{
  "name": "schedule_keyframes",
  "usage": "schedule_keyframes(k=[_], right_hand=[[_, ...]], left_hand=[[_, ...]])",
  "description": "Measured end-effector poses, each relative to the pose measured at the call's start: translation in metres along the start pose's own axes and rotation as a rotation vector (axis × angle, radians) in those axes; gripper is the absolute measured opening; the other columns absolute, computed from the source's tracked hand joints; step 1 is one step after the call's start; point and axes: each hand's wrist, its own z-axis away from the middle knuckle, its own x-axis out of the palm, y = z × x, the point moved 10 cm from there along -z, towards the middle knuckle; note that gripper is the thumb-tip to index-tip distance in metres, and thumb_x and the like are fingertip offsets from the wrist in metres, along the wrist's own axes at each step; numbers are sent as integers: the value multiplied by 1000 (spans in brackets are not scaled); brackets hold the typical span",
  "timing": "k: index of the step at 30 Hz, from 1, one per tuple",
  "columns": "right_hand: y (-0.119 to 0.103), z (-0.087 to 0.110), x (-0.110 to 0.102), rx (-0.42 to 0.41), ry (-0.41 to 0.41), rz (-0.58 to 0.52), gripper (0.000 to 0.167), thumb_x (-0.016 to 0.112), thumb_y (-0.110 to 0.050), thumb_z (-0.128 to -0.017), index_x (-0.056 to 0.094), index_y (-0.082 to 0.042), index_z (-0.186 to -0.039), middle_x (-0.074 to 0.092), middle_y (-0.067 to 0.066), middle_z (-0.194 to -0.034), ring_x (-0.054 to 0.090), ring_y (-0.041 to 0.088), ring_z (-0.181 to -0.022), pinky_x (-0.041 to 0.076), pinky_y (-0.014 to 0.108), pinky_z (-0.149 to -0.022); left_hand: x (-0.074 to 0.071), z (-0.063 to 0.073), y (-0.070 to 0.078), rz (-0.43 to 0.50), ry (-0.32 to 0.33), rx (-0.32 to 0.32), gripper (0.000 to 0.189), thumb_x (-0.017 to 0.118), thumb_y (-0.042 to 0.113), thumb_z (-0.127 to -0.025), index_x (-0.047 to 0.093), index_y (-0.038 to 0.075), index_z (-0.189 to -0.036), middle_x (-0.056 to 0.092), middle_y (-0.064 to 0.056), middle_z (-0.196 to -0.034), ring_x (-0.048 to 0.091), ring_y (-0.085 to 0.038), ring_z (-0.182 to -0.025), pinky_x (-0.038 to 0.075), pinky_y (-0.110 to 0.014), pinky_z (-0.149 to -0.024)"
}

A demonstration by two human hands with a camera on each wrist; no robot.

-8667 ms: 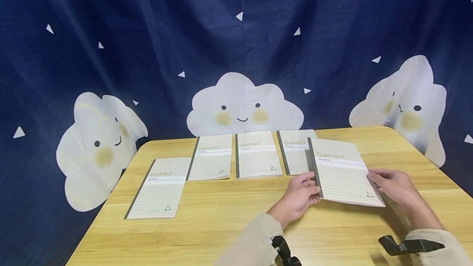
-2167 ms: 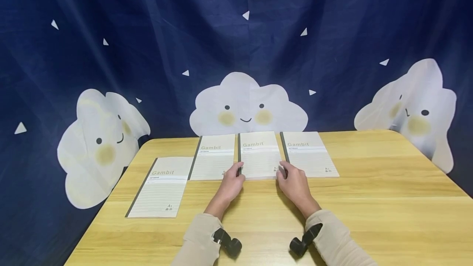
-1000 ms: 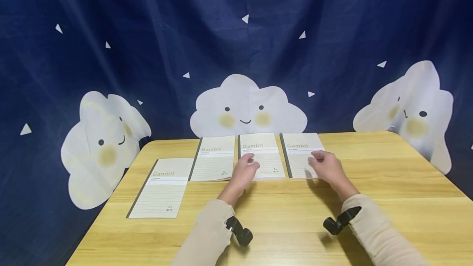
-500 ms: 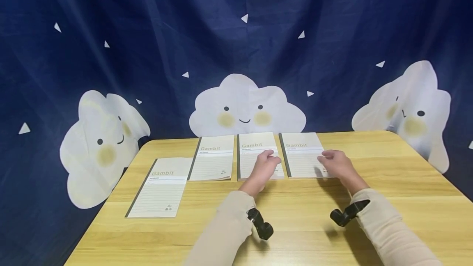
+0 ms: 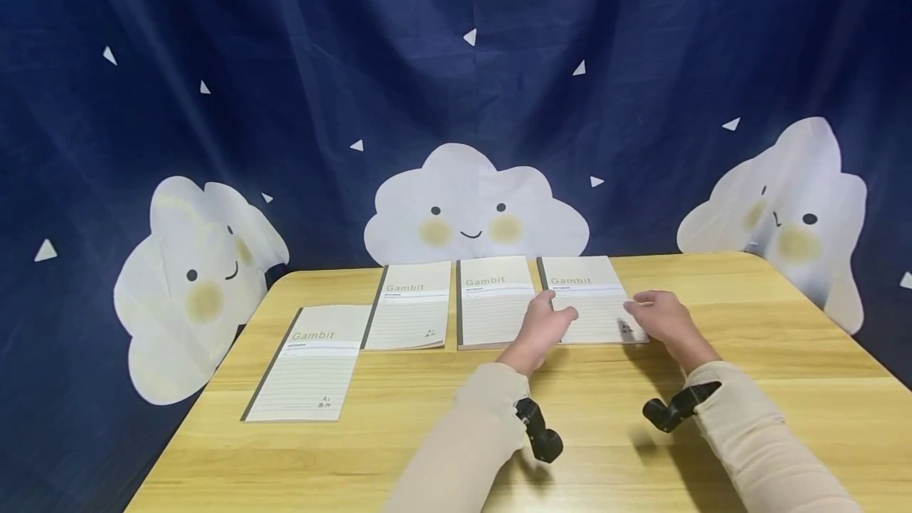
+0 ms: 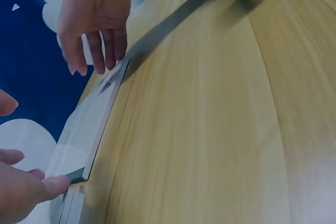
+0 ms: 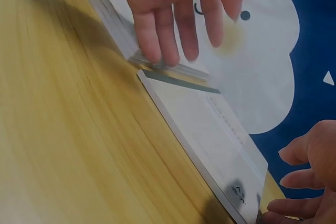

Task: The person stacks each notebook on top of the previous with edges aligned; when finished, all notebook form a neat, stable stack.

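Both hands are at the rightmost notebook (image 5: 591,319), a pale cover with a dark spine and "Gambit" lettering, flat on the table. My left hand (image 5: 539,328) is over its spine side with fingers spread, holding nothing. In the left wrist view a fingertip of that hand lies right at the dark spine (image 6: 77,174). At the opposite edge is my right hand (image 5: 666,323), its fingers relaxed. The right wrist view shows the right hand's fingertips (image 7: 273,217) close to the cover's near corner. Left of it lies the middle notebook (image 5: 493,315).
Farther left lie a third notebook (image 5: 408,315) in the back row and another notebook (image 5: 306,370) nearer the front. All rest on a wooden table (image 5: 427,434). A dark blue curtain (image 5: 321,62) with smiling clouds hangs behind.
The notebook held up earlier at the right is no longer raised. From the middle notebook's two sides, both hands have moved right to the rightmost notebook, the left hand crossing over the middle one.
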Motion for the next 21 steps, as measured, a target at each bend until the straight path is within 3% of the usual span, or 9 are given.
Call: schedule_keyframes(k=[8, 14, 21], right_hand=[[8, -1, -2, 15, -25, 9, 59, 45, -31, -95, 40, 13, -133, 38, 36, -135, 35, 50, -125, 35, 55, -103], [11, -1, -3, 34, -36, -13, 60, 46, -31, -95, 39, 14, -133, 34, 36, -138, 28, 50, -130, 29, 56, -107], [14, 1, -3, 76, -35, -6, 58, 45, -30, -95, 39, 14, -133, 34, 36, -138, 33, 48, -127, 33, 54, -105]], left_hand=[[15, -2, 0, -56, 1, -38, 68, 60, 18, -85, 31, 1, -144, 32, -18, -148, 33, -32, -136, 34, -46, -108], [16, -1, 0, -69, 14, -44, 69, 60, 18, -84, 32, 1, -144, 31, -18, -149, 32, -31, -137, 32, -45, -109], [15, 1, 0, -61, 52, -50, 68, 61, 17, -83, 34, -1, -143, 34, -18, -148, 34, -31, -136, 33, -44, -109]])
